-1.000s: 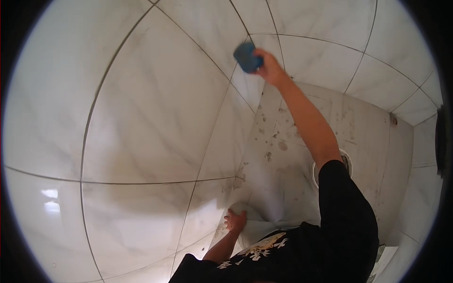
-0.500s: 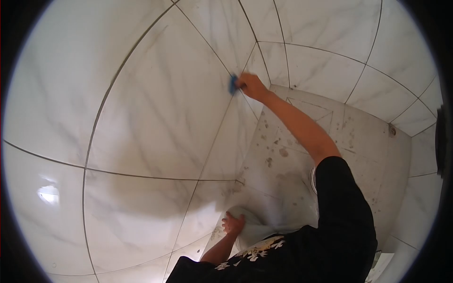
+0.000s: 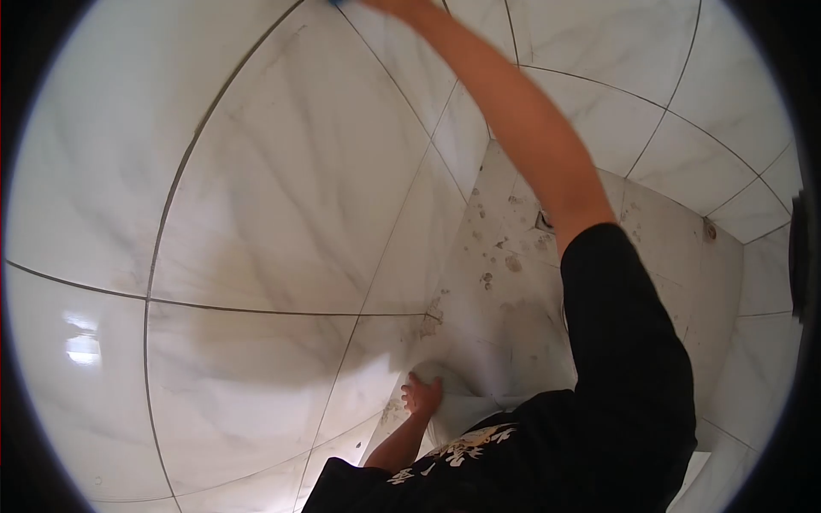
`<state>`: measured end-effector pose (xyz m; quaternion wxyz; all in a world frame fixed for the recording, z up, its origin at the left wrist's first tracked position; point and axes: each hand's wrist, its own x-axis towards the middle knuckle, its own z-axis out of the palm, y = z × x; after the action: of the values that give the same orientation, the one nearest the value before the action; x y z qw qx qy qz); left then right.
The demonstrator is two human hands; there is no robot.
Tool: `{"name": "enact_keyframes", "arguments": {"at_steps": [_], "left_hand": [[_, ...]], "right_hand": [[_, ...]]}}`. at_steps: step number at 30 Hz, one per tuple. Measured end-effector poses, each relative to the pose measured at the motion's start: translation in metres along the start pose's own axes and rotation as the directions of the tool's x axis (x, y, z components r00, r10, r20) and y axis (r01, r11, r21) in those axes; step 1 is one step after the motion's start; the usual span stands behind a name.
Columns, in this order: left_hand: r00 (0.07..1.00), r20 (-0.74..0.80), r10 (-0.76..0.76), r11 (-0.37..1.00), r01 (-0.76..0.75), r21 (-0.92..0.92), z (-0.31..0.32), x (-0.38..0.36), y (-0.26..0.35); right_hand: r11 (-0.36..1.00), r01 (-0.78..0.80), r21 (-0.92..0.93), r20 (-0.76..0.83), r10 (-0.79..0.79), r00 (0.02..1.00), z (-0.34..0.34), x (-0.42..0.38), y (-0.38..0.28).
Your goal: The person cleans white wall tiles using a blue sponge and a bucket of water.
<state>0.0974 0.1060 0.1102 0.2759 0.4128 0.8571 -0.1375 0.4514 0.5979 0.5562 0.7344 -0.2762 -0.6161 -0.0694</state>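
My right hand (image 3: 386, 4) reaches up to the top edge of the view, where most of it is cut off. A small blue object (image 3: 337, 2) sits at its fingers, against the marbled wall tile; too little of it shows to tell its kind. Beside it runs a dark joint line between tiles. Low down, my left hand (image 3: 422, 393) rests on my light-coloured trouser leg at the knee (image 3: 453, 389), its fingers spread and holding nothing.
Glossy white wall tiles (image 3: 256, 197) with dark joints rise at the left and the back. A stained pale floor (image 3: 505, 256) lies below, with a small drain (image 3: 544, 222) near my right forearm. A dark object (image 3: 797, 256) stands at the right edge.
My right hand has moved up and left along the tile joint with the blue object, from near the corner to the top edge. My left hand stays on the knee.
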Motion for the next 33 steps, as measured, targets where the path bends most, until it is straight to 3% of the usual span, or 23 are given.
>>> {"name": "enact_keyframes", "arguments": {"at_steps": [3,5,6,7,8,9,11,13,15,16,19,20,21,22,23,24,25,26,28,29,30,32,33], "left_hand": [[0.999,0.011,-0.033,0.999,0.033,-0.009,-0.005,-0.005,0.007],[0.999,0.015,-0.03,0.999,0.031,-0.035,-0.004,-0.003,0.004],[0.999,0.017,-0.036,0.999,0.036,-0.032,0.004,-0.004,-0.003],[0.999,0.022,-0.049,0.999,0.049,-0.001,0.011,-0.002,-0.015],[0.999,0.004,-0.045,0.999,0.045,-0.001,0.009,0.011,-0.011],[0.999,-0.028,-0.03,0.998,0.028,-0.061,0.006,0.019,0.003],[0.999,0.002,-0.041,0.999,0.041,-0.034,0.001,0.004,-0.005],[0.999,0.011,-0.052,0.997,0.052,-0.051,-0.002,-0.001,-0.001],[0.999,0.019,-0.049,0.997,0.05,-0.051,-0.008,-0.001,0.001],[0.998,0.019,-0.054,0.997,0.055,-0.046,-0.008,-0.001,0.0],[0.998,0.021,-0.056,0.997,0.057,-0.046,-0.008,-0.007,-0.002],[0.998,0.021,-0.054,0.997,0.055,-0.049,-0.008,-0.009,-0.002],[0.999,0.016,-0.049,0.998,0.05,-0.049,-0.009,-0.01,-0.005],[0.999,0.018,-0.048,0.997,0.049,-0.051,-0.011,-0.008,-0.003],[0.998,0.025,-0.052,0.997,0.053,-0.049,-0.01,-0.007,-0.003],[0.999,0.024,-0.045,0.998,0.046,-0.046,-0.009,-0.007,-0.004],[0.999,0.018,-0.044,0.998,0.045,-0.041,-0.008,-0.007,-0.002],[0.999,0.015,-0.047,0.998,0.048,-0.035,-0.008,-0.007,-0.004],[1.0,0.007,-0.022,0.998,0.023,-0.053,-0.007,-0.002,-0.003],[1.0,0.004,-0.013,0.998,0.013,-0.068,-0.003,-0.005,-0.01],[1.0,0.01,-0.03,0.996,0.031,-0.083,-0.004,-0.008,-0.012],[1.0,0.014,-0.024,0.996,0.025,-0.083,-0.01,-0.011,-0.008],[1.0,0.016,-0.026,0.995,0.028,-0.095,-0.01,-0.011,-0.008]], "right_hand": [[0.992,-0.075,-0.105,-0.108,0.063,0.992,-0.005,-0.157,0.023],[0.953,-0.276,-0.121,-0.064,0.27,0.961,-0.015,-0.291,0.054],[0.925,-0.273,-0.263,0.165,0.322,0.932,-0.04,-0.345,0.07],[0.84,-0.218,-0.498,0.423,0.454,0.784,-0.068,-0.373,0.068],[0.76,-0.553,-0.342,0.256,0.641,0.723,-0.082,-0.377,0.058],[0.614,-0.781,-0.116,0.16,0.787,0.595,-0.081,-0.356,0.058],[0.366,-0.89,0.271,0.046,0.919,0.392,-0.075,-0.233,0.003],[0.631,-0.668,0.395,0.127,0.683,0.72,-0.065,-0.129,-0.049],[0.85,-0.456,0.263,0.049,0.46,0.887,-0.049,-0.049,-0.087],[0.895,-0.403,0.19,-0.011,0.413,0.911,-0.035,-0.024,-0.079],[0.926,-0.376,-0.018,-0.19,0.366,0.911,0.023,0.002,-0.06],[0.929,-0.369,-0.009,-0.305,0.349,0.886,0.052,-0.016,-0.071],[0.956,-0.271,-0.116,-0.335,0.219,0.916,0.07,-0.038,-0.1],[0.989,-0.145,0.004,-0.296,0.14,0.945,0.076,-0.059,-0.134],[0.986,-0.111,0.124,-0.137,0.127,0.982,0.068,-0.078,-0.166],[0.918,-0.217,0.331,0.189,0.161,0.969,0.043,-0.085,-0.202],[0.858,-0.275,0.433,0.434,0.068,0.898,0.018,-0.083,-0.222],[0.861,-0.273,0.429,0.433,0.069,0.899,0.013,-0.079,-0.211],[0.875,-0.159,0.457,0.052,0.152,0.987,0.014,-0.05,-0.168],[0.92,-0.235,0.315,-0.103,0.279,0.955,0.011,-0.028,-0.136],[0.975,-0.214,0.058,-0.293,0.221,0.93,0.012,-0.015,-0.099],[0.867,-0.492,-0.074,-0.174,0.475,0.863,0.01,-0.009,-0.071],[0.877,-0.468,-0.105,-0.193,0.444,0.875,0.026,-0.022,-0.073]]}}
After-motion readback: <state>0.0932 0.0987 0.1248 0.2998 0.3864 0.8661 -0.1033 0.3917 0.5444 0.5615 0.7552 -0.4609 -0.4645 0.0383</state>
